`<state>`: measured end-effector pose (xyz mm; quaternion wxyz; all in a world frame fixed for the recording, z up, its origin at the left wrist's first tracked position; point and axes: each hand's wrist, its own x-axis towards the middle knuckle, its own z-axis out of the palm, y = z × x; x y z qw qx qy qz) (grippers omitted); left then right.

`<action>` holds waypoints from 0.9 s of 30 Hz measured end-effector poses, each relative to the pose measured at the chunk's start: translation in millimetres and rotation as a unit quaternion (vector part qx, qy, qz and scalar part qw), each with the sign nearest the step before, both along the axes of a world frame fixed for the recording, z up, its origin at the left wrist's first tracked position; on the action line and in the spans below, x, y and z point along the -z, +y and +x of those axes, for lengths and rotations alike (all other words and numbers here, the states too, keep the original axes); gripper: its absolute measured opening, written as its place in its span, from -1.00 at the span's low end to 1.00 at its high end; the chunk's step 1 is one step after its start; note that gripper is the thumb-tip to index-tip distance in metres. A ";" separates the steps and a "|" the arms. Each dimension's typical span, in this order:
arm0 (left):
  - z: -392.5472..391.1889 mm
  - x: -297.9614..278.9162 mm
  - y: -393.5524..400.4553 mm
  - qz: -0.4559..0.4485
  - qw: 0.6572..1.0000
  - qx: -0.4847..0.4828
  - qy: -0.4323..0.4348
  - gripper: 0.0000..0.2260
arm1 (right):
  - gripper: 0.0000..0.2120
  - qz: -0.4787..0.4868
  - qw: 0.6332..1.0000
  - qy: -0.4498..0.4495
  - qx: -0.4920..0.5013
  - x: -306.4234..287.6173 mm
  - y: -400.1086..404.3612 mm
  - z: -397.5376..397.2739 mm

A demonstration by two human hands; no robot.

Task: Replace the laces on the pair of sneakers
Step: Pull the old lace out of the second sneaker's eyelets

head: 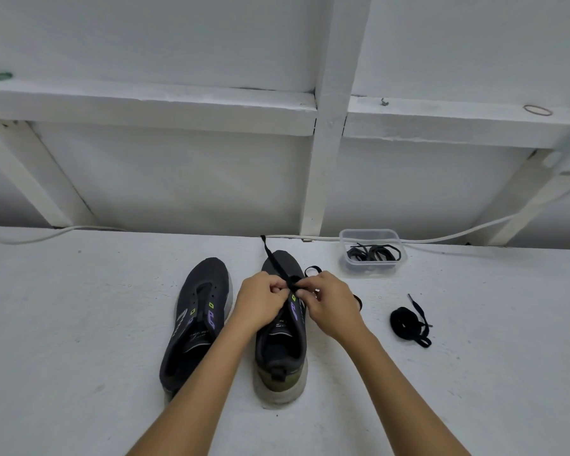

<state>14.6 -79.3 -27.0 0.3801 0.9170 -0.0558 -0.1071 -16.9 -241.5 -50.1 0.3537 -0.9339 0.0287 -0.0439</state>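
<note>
Both hands, left hand (260,302) and right hand (329,301), are pinching a black lace (278,263) with curled fingers at the right sneaker (282,340), mid-frame; lacing looks barely begun, and the left sneaker (195,320) is sitting laceless.

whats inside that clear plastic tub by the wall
The clear tub holds a loose tangle of dark laces, seen through its walls and open top. Whether anything lies beneath the tangle cannot be told.

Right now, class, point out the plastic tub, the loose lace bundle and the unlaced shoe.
Plastic tub (398,258): head view, on its right wall.
Loose lace bundle (405,320): head view, middle of the coil.
Unlaced shoe (208,274): head view, on its toe.
</note>
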 end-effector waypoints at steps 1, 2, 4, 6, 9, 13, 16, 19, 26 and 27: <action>-1.5 1.8 -0.2 -0.006 1.000 -0.004 -0.004 -0.92 | -0.88 0.007 1.000 0.006 0.010 0.9 0.0 1.7; -2.9 3.6 0.0 -0.011 1.000 -0.008 -0.011 -0.93 | -0.89 0.018 1.000 0.011 0.017 2.0 -0.1 2.8; -4.4 5.8 1.2 -0.016 1.000 -0.007 -0.021 -0.94 | -0.87 0.035 0.999 0.024 0.017 4.2 -0.8 3.5; -3.7 6.3 3.1 -0.018 1.000 0.008 -0.017 -0.93 | -0.92 0.036 0.999 0.031 0.016 5.2 -1.5 2.8; -1.7 6.0 4.6 -0.007 1.000 0.014 -0.012 -0.92 | -0.91 0.041 0.999 0.023 0.016 5.1 1.1 1.0; -5.7 10.8 -0.6 -0.006 1.000 -0.008 -0.028 -0.91 | -0.88 0.128 0.991 0.022 0.024 5.4 5.1 -1.9; -9.5 15.0 -3.7 -0.030 0.998 -0.019 -0.044 -0.90 | -0.86 0.176 0.983 0.038 0.032 3.5 1.8 -1.6; -9.5 14.5 -8.4 -0.040 0.998 -0.033 -0.040 -0.85 | -0.90 0.215 0.974 0.058 0.046 4.6 1.4 -0.6; -9.8 14.8 -9.2 -0.054 0.998 -0.036 -0.022 -0.85 | -0.91 0.210 0.973 0.079 0.055 3.2 4.9 -1.9; -9.1 13.1 -9.4 -0.055 0.998 -0.033 -0.023 -0.88 | -0.92 0.191 0.977 0.080 0.054 1.1 4.6 0.0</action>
